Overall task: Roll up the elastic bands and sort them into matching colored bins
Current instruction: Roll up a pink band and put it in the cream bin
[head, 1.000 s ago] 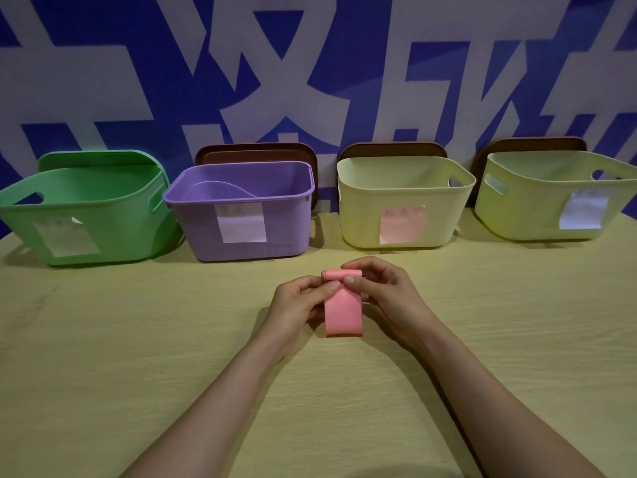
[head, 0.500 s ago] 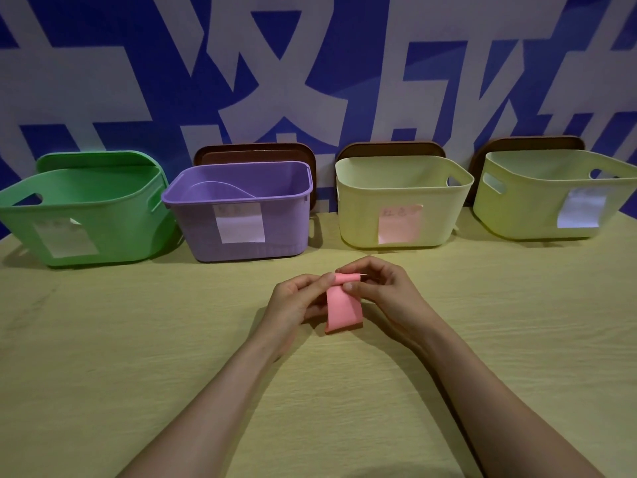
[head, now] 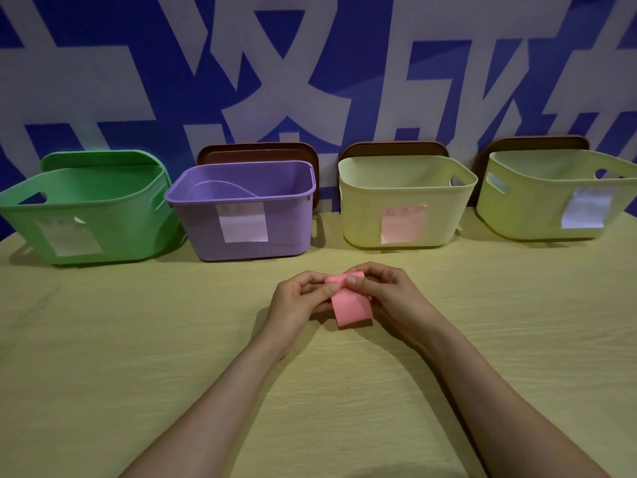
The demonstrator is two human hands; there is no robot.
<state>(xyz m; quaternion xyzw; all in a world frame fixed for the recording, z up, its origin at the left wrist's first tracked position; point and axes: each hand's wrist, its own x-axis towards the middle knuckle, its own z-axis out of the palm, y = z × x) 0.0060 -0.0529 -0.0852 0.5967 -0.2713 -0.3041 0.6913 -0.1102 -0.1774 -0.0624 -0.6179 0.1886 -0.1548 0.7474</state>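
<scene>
A pink elastic band (head: 351,307) lies partly rolled on the table in front of the middle bins. Its far end is rolled into a small tube, and the loose flat end points toward me. My left hand (head: 298,300) pinches the roll from the left with thumb and fingers. My right hand (head: 389,293) pinches it from the right, thumb on top. Behind stand a green bin (head: 113,232), a purple bin (head: 286,222), a pale yellow bin (head: 362,215) with a pink label and a second pale yellow bin (head: 524,208) with a white label.
All the bins line the table's back edge against a blue and white wall. Brown lids (head: 258,151) lean behind three of them. A curved pale piece lies inside the purple bin. The wooden table (head: 138,339) stretches wide on both sides of my arms.
The roll has grown and the flat pink tail has become shorter. Both hands stayed in nearly the same spot, turning the band toward me.
</scene>
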